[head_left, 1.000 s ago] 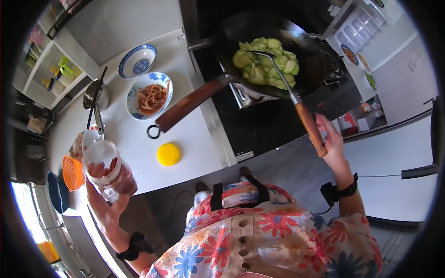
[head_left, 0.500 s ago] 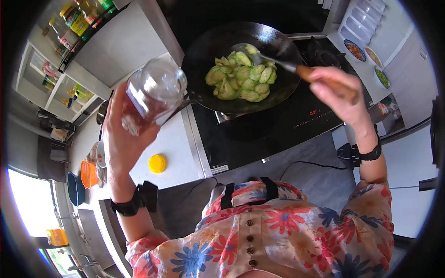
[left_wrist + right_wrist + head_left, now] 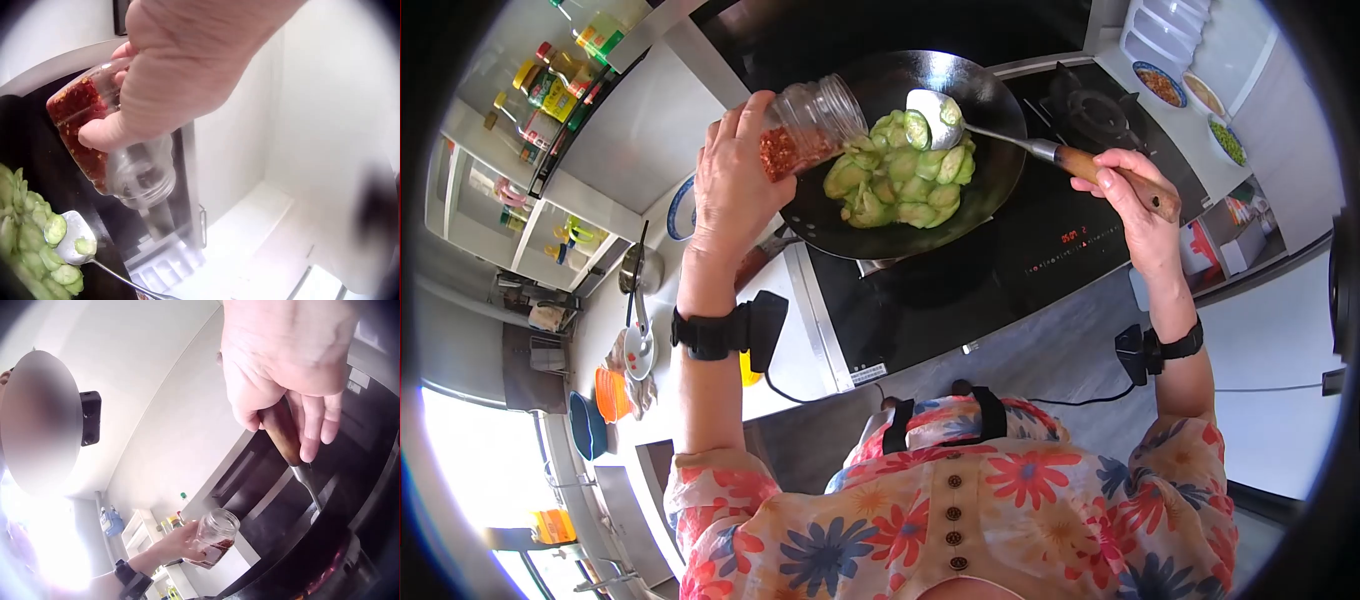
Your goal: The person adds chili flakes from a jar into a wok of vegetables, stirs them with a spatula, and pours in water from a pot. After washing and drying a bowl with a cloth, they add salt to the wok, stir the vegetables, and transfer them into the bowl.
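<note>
My left hand (image 3: 735, 190) grips a clear jar (image 3: 815, 115) of red chili flakes (image 3: 785, 152), tipped with its uncapped mouth over the left part of the wok (image 3: 830, 238). In the left wrist view the thumb presses along the jar (image 3: 142, 169), and flakes lie along its lower side. Pale green vegetable slices (image 3: 890, 190) are heaped in the wok. My right hand (image 3: 1135, 205) holds the wooden handle (image 3: 1080, 163) of a metal wok spatula (image 3: 945, 128). A few slices cling to the spatula's head (image 3: 70, 253), above the heap.
A red glow (image 3: 325, 575) shows under the wok. A second burner (image 3: 1095, 112) lies to its right, with small bowls (image 3: 1160, 85) beyond. On the left counter are a yellow lid (image 3: 749, 370), half hidden by my wrist strap, a saucepan (image 3: 645, 270) and an orange basket (image 3: 612, 395).
My left hand has brought the jar from the left counter up to the wok and tipped it. My right hand has taken a fuller grip on the spatula and raised its head.
</note>
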`<move>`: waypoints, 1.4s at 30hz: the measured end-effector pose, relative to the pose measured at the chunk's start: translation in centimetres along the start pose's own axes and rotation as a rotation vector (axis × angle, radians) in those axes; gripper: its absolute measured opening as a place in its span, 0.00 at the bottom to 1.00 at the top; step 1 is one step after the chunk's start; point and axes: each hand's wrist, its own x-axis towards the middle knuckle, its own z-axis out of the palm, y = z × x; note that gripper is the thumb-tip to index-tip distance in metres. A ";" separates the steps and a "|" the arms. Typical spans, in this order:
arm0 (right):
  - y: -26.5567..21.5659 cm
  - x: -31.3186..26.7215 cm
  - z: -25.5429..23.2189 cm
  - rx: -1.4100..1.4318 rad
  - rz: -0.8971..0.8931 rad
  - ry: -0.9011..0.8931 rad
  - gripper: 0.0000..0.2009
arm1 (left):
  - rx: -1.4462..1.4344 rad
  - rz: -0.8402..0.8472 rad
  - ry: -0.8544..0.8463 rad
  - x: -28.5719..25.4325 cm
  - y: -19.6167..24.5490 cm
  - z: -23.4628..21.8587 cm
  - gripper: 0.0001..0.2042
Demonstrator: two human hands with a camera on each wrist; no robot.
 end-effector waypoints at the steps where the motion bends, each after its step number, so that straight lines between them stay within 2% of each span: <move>1: 0.3 0.0 -0.1 0.018 0.006 -0.008 0.07 | 0.001 0.002 -0.006 0.0 -0.1 0.5 0.35; 3: 0.3 -0.2 -0.2 0.007 0.007 -0.014 0.07 | 0.090 -0.071 -0.152 0.3 -0.6 1.9 0.36; 10: 0.3 0.3 -0.5 -0.029 -0.001 -0.031 0.07 | 0.085 -0.073 -0.014 0.3 -1.1 1.6 0.35; 12: 0.4 0.0 -0.6 -0.019 0.010 -0.032 0.07 | 0.005 -0.073 0.036 0.3 -1.1 1.7 0.35; 15: 0.5 0.3 -0.7 -0.020 0.027 -0.026 0.08 | 0.083 -0.130 -0.033 0.2 -1.6 2.8 0.35; 19: 0.6 0.3 -0.7 -0.004 0.002 -0.033 0.08 | 0.085 -0.155 -0.026 0.4 -1.5 2.6 0.35; 25: 0.9 0.2 -0.9 0.029 0.022 -0.031 0.08 | -0.030 -0.133 0.050 0.7 -0.9 2.7 0.35; 27: 0.8 0.3 -1.0 -0.011 0.040 -0.028 0.08 | -0.003 -0.191 -0.019 0.7 -1.1 3.4 0.34; 34: 1.2 0.2 -1.1 0.004 0.011 -0.028 0.07 | -0.089 -0.256 -0.031 0.6 -1.0 2.9 0.35; 37: 0.8 0.1 -0.7 -0.023 -0.032 -0.057 0.07 | -0.159 -0.258 0.050 -0.1 -1.9 2.7 0.35; 39: 0.4 -0.2 -0.1 -0.121 -0.081 -0.122 0.06 | -0.459 -0.308 0.103 -1.1 -2.4 2.2 0.35; 40: 0.0 -0.4 0.5 -0.119 -0.107 -0.153 0.06 | -0.451 -0.317 0.104 -1.7 -2.5 1.9 0.35; 42: -0.6 -0.2 1.8 -0.357 -0.334 -0.261 0.08 | -0.988 -0.388 0.086 -2.9 -2.5 0.5 0.34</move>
